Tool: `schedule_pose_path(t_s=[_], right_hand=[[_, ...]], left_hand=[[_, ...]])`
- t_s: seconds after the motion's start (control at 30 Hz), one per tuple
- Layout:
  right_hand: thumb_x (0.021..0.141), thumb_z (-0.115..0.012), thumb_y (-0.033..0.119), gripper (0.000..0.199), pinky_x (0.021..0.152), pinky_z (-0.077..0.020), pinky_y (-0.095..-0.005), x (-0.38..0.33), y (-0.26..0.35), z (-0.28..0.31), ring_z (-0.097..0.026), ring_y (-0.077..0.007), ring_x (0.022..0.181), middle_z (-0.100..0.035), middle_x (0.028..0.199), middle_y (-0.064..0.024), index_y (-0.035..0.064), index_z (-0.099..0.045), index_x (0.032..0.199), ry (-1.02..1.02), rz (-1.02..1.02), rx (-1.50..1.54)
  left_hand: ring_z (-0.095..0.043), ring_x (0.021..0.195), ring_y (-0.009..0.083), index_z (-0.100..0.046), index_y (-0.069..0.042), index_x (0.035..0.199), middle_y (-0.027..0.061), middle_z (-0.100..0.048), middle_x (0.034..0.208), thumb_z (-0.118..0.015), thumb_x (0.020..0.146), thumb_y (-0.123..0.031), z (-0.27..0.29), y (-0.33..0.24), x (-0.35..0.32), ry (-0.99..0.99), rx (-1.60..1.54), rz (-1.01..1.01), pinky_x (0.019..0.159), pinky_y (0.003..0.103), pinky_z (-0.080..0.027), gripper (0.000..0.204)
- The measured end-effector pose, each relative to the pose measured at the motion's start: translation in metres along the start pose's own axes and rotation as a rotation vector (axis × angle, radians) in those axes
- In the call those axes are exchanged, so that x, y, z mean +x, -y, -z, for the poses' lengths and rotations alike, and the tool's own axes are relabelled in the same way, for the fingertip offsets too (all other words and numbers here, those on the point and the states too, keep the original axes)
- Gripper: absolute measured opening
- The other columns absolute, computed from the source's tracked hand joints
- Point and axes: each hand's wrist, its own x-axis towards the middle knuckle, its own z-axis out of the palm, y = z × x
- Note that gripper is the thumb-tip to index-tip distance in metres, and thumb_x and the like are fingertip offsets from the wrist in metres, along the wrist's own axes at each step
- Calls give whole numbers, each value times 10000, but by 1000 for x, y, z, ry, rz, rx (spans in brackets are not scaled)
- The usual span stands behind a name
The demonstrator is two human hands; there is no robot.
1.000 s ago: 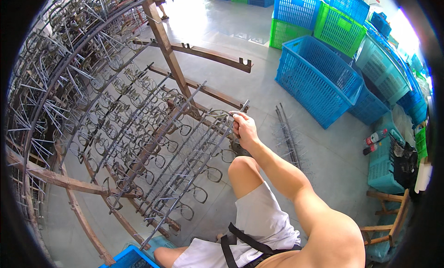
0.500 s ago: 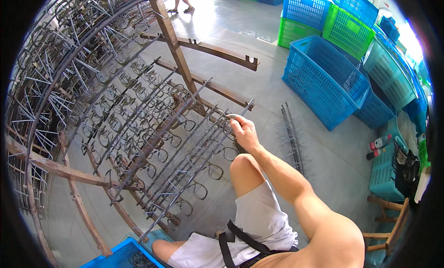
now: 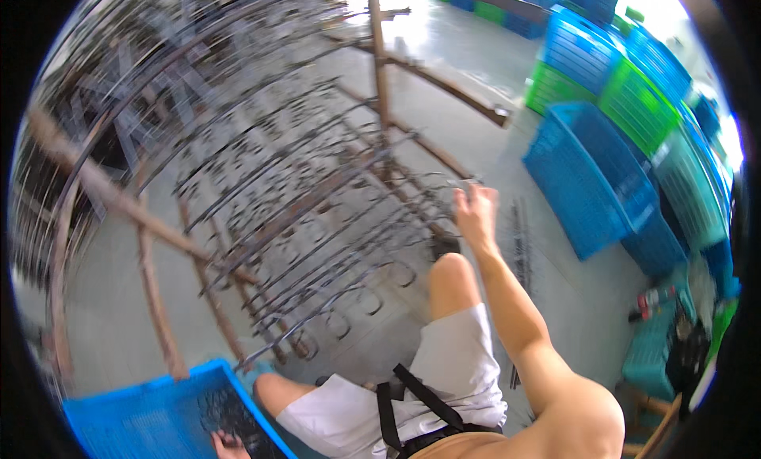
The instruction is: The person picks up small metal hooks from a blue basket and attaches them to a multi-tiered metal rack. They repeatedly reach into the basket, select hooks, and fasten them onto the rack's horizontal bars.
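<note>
I couldn't tell whether my left hand or blurred right hand pinched anything; a careless knock risked unseating the nearest rod.

Bright light glares off the grey floor, with stacked crates at right.

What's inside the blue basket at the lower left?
A pile of dark, looped frames lies in the blue basket, the left hand by it; whatever lies beneath is hidden.
</note>
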Motion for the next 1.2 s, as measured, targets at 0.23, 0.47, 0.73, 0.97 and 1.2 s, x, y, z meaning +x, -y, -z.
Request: schedule_pose_path(t_s=[0.23, 0.47, 0.73, 0.97, 1.2], right_hand=[[792, -608, 55, 298, 741, -420, -361, -156, 180, 29, -484, -256, 844, -492, 900, -99, 40, -556, 1085, 647, 296, 677], [778, -655, 115, 432, 729, -476, -373, -335, 308, 2, -552, -308, 890, -532, 945, -143, 54, -505, 1178, 812, 1008, 989], [891, -559, 164, 272, 609, -471, -359, -363, 316, -31, -567, -273, 646, -550, 715, -109, 41, -525, 1132, 1539, 258, 1153], [876, -551, 184, 273, 771, -437, -441, -376, 326, -36, -522, -345, 909, -531, 987, -180, 42, -517, 1107, 1089, 408, 1007], [813, -615, 255, 325, 838, -450, -435, -306, 335, -23, -484, -338, 1087, -510, 1141, -129, 145, -570, 1116, 982, 1121, 997]], left_hand=[[-450, 623, 125, -577, -170, 1014, -36, -507, 742, -594, 875, -256, -79, 1, -38, 15, -300, -84, 605, 317, -375, 164], [-546, 753, 140, -574, -182, 1060, -24, -592, 850, -494, 933, -278, -98, 18, -72, -35, -420, -89, 701, 369, -440, 178], [-498, 785, 114, -551, -80, 1135, -17, -571, 941, -494, 923, -333, -112, 40, -79, -23, -160, -237, 752, 301, -412, 335], [-474, 773, 69, -558, -11, 1108, 11, -546, 917, -454, 951, -170, -135, 75, -89, -87, 402, -470, 680, 207, -395, 247], [-429, 677, 85, -588, 55, 997, 43, -549, 929, -502, 849, -124, -83, 49, -99, 172, 287, -380, 595, 216, -352, 248]])
